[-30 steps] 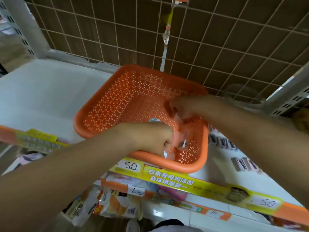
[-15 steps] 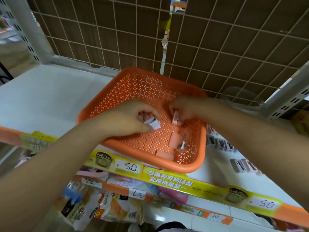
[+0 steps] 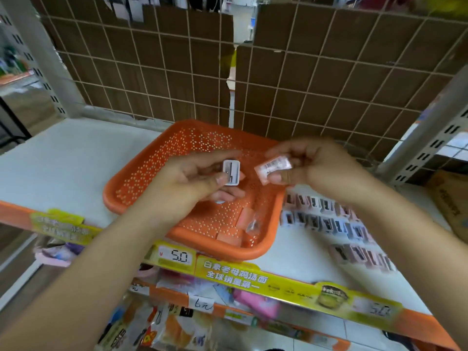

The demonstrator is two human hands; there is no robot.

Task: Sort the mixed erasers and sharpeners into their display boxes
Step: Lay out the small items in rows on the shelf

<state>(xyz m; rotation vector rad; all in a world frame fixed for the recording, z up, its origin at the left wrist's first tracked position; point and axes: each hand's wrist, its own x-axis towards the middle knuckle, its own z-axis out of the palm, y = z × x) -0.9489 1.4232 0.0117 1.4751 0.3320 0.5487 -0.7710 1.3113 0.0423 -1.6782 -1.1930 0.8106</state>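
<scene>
My left hand [image 3: 187, 184] pinches a small white sharpener [image 3: 231, 172] above the orange perforated basket [image 3: 136, 183]. My right hand [image 3: 316, 168] pinches a pink wrapped eraser [image 3: 273, 168] with a barcode label, also over the basket. A few pink erasers [image 3: 244, 219] and a clear wrapped piece [image 3: 253, 226] lie in the basket's near right corner. Rows of sharpeners [image 3: 326, 219] lie lined up on the white shelf to the right of the basket.
The white shelf [image 3: 63, 160] stretches left of the basket, with a wire grid and cardboard back [image 3: 304, 84] behind. A yellow price strip [image 3: 228, 272] runs along the shelf's front edge. A cardboard box [image 3: 448, 206] stands at far right. Packaged goods fill the lower shelf.
Both hands have lifted out of the basket, the left with a white sharpener and the right with a pink eraser. The view has pulled back and up.
</scene>
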